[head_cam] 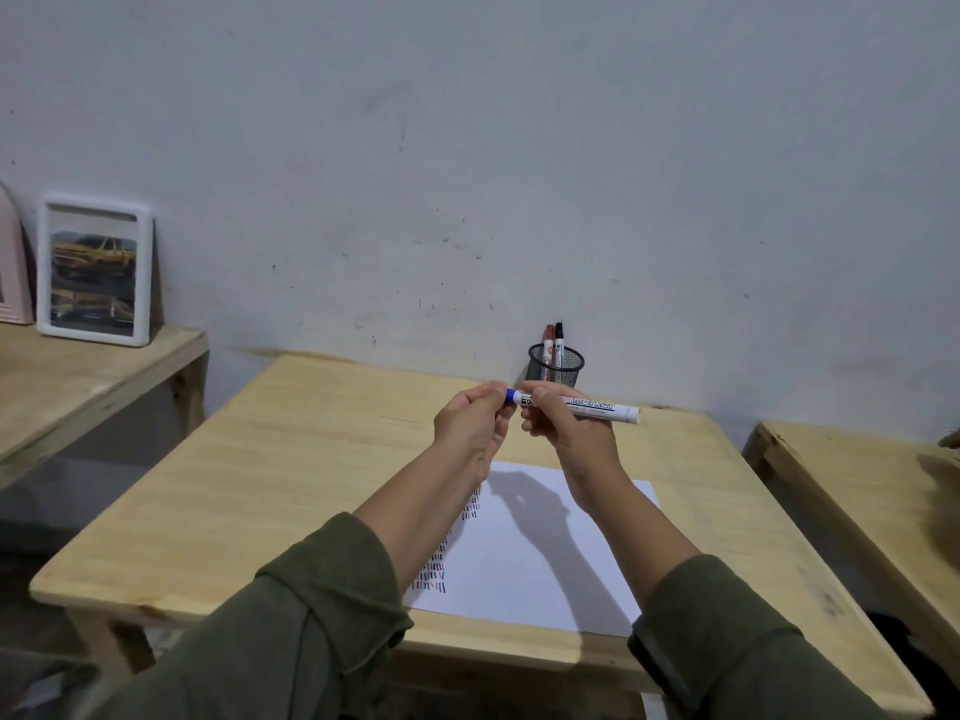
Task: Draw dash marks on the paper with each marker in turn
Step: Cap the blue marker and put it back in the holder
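Note:
I hold a white marker with a blue cap (597, 407) level above the table. My right hand (566, 423) grips its barrel. My left hand (475, 418) pinches the blue cap end. Below lies a white sheet of paper (540, 558) with columns of short red, blue and dark dash marks along its left side, partly hidden by my left forearm. A black mesh pen cup (556, 365) at the table's back edge holds a red marker (548, 339) and a black marker (559, 337).
The wooden table (291, 459) stands against a grey wall. A second wooden table on the left carries a white picture frame (96, 270) and a pink frame (10, 272). Another wooden table (857, 491) stands at the right.

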Available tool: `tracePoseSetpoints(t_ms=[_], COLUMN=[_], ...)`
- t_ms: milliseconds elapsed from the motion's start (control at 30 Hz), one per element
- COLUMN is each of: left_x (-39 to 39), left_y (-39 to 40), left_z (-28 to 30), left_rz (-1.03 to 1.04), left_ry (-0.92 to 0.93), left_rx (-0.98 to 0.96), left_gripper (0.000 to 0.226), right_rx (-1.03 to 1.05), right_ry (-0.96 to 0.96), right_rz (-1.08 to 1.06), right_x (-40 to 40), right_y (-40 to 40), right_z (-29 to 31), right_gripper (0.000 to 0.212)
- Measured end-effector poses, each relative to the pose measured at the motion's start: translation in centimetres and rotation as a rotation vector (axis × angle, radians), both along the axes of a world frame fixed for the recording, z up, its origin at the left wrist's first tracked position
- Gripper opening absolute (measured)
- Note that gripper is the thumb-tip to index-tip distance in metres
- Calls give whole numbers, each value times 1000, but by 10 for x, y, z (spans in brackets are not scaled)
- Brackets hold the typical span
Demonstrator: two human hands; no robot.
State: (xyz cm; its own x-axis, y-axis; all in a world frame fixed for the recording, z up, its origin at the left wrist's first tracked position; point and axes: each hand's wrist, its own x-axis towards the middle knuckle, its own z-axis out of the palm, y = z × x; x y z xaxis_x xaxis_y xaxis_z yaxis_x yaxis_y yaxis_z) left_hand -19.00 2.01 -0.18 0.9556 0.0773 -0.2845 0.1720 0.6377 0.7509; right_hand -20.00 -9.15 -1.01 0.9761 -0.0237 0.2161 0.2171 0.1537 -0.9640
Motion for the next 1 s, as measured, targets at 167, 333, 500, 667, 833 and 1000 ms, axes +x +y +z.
tracePoseSetpoints(t_ms=[167, 333, 500, 667, 833, 1000], left_x=[7, 35, 64, 102, 137, 166], left_y=[0, 10, -2, -19, -23, -33], left_z=[-1, 18, 38, 39, 22, 4], left_rz=[-23, -73, -190, -179, -136, -205], left_ry=[-12, -37, -165, -266, -321, -309], left_rx=[43, 76, 267, 657, 1125, 1337], left_gripper=[15, 18, 10, 28, 45, 57], right_rx=[-46, 51, -21, -218, -427, -589], right_ry=[22, 67, 93, -2, -69, -174], right_rz=[105, 397, 386, 92, -114, -297], right_x=[0, 8, 26, 68, 115, 166], right_y=[-10, -31, -46, -58, -79, -85], right_z=[-2, 11, 23, 26, 36, 44], right_gripper=[13, 48, 31, 19, 64, 87])
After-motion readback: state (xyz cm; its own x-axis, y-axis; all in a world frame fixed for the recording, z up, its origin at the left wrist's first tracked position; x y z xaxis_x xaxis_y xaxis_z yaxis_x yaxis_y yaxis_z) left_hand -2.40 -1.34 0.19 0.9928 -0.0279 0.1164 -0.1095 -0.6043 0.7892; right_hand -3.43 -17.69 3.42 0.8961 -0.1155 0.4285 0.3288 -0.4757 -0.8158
